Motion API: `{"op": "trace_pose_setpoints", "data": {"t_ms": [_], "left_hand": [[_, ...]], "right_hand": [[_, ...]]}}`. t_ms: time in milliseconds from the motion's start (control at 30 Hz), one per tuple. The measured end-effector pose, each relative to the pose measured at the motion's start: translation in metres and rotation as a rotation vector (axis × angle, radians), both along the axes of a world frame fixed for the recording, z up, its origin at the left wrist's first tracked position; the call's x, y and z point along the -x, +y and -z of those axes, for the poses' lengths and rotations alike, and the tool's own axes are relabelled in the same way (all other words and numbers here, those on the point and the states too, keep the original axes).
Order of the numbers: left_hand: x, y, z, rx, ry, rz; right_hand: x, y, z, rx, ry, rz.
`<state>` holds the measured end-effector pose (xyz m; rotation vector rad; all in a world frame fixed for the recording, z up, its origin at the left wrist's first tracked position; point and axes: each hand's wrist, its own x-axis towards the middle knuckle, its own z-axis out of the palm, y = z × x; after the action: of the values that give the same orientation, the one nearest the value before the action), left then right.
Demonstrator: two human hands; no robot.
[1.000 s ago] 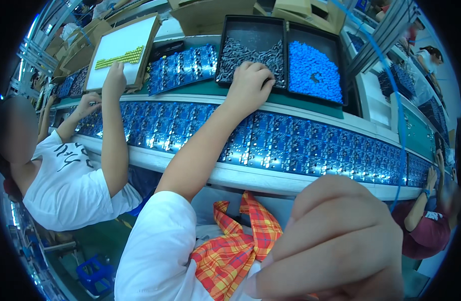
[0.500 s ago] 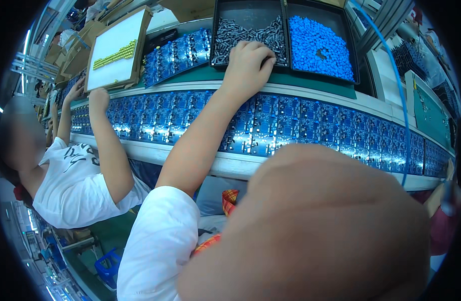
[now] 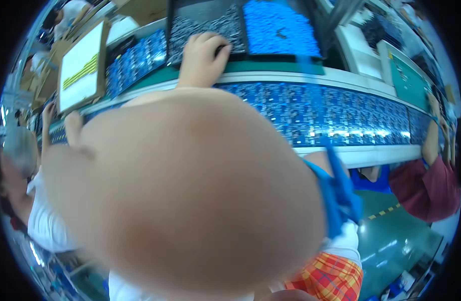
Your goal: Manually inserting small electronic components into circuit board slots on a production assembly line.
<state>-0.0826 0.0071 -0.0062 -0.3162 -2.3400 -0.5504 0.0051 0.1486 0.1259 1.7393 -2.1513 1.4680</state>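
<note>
Seeing left hand at near edge of dark parts, right hand blurred up close, can't tell either grip tbh.

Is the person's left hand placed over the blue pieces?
No, the left hand is at the near side of the dark pieces, to the left of the blue pieces.

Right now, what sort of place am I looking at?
Probably an electronics assembly line: blue circuit boards stretch in a long row, small dark parts lie heaped beyond them, and a person in maroon is farther along.
</note>
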Motion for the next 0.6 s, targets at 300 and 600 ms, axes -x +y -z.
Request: {"op": "trace_pose_setpoints", "data": {"t_ms": [300,600], "left_hand": [[-0.021,-0.012,-0.005,-0.105,-0.069,-0.025],[-0.022,-0.012,-0.012,-0.132,-0.052,0.0]], "right_hand": [[0.126,0.021,0.023,-0.174,0.012,0.706],[0.201,0.045,0.122,-0.443,-0.047,0.972]]}}
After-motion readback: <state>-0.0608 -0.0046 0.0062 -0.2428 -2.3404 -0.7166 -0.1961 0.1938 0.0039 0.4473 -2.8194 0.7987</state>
